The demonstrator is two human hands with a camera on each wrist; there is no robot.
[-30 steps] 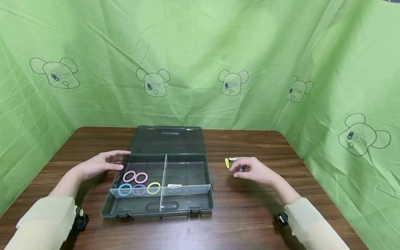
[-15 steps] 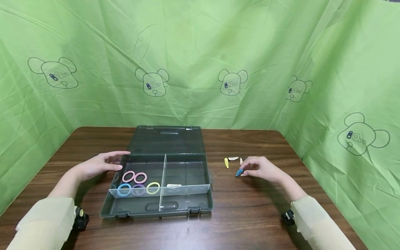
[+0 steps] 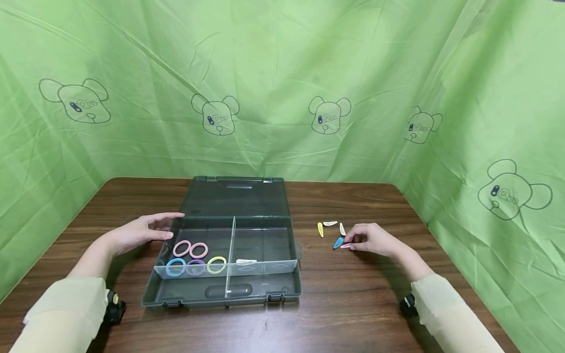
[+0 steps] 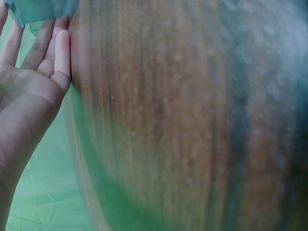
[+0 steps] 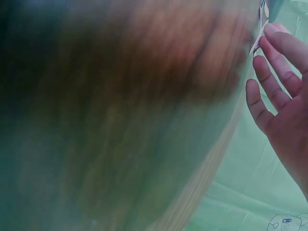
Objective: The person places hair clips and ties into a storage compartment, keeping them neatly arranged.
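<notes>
Touching, perhaps pinching (cannot tell which), with the right hand (image 3: 372, 239) the pink clip (image 3: 346, 246) on the table (image 3: 348, 304) just beside the blue clip (image 3: 338, 243), probably light, stiff and slick, best taken by its long edges, while resting the left hand (image 3: 138, 231), unclenched, at the box (image 3: 247, 300).

Right hand (image 3: 370, 239): shifted rightward, clear of blue teardrop-shaped hair clip (image 3: 338, 243) | slim pink hair clip (image 3: 345, 246): more exposed, at its fingertips | slim whitish hair clip (image 3: 342, 229): now uncovered
</notes>
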